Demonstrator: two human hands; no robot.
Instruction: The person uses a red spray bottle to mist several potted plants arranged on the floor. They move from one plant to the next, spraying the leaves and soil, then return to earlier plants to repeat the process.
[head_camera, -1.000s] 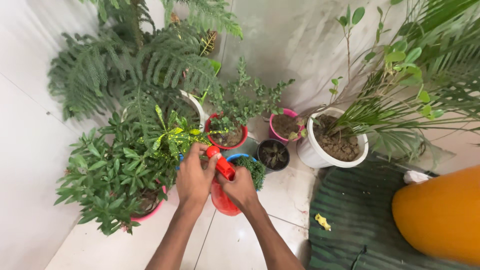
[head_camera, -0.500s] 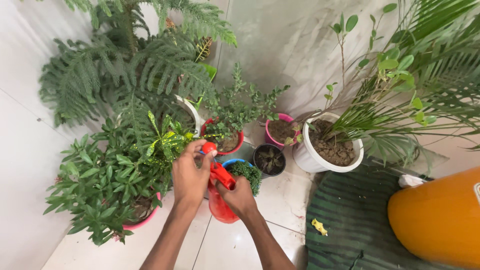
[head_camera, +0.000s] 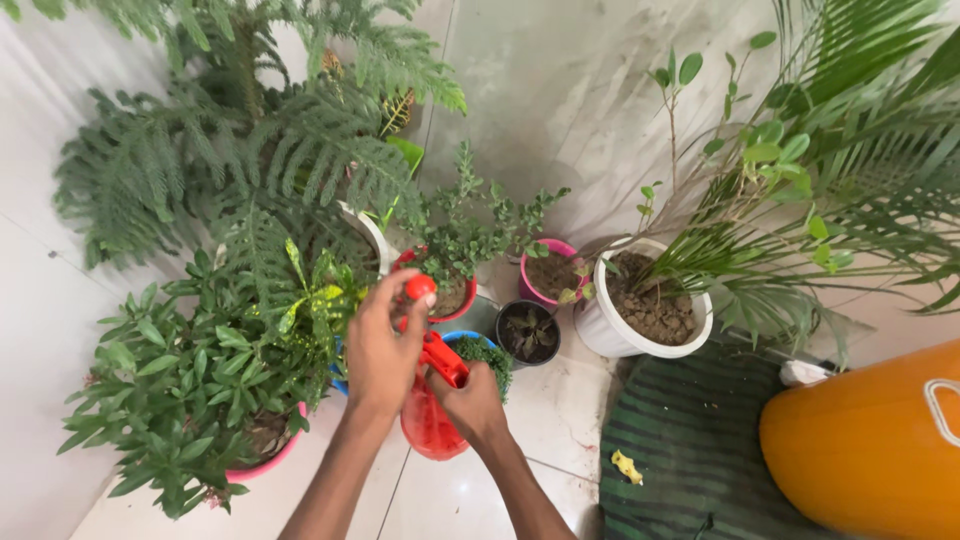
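A red spray bottle (head_camera: 432, 425) with a red trigger head is held low in front of the potted plants. My right hand (head_camera: 472, 403) is wrapped around its neck and trigger. My left hand (head_camera: 383, 345) sits over the head, fingertips pinching the round red nozzle tip (head_camera: 420, 288). The nozzle points toward a small bushy plant in a red pot (head_camera: 458, 298). A leafy green and yellow-speckled plant (head_camera: 300, 310) is just left of my left hand.
A pink pot (head_camera: 545, 272), a small black pot (head_camera: 527, 333) and a white pot (head_camera: 620, 335) with a palm stand to the right. A pink-potted leafy plant (head_camera: 180, 400) is at left, a fern-like tree (head_camera: 250, 150) behind. A green striped mat (head_camera: 690, 440) and orange container (head_camera: 870, 440) lie at right.
My left hand has shifted up the sprayer head, and its fingertips now pinch the nozzle tip. The bottle has stayed in about the same place.
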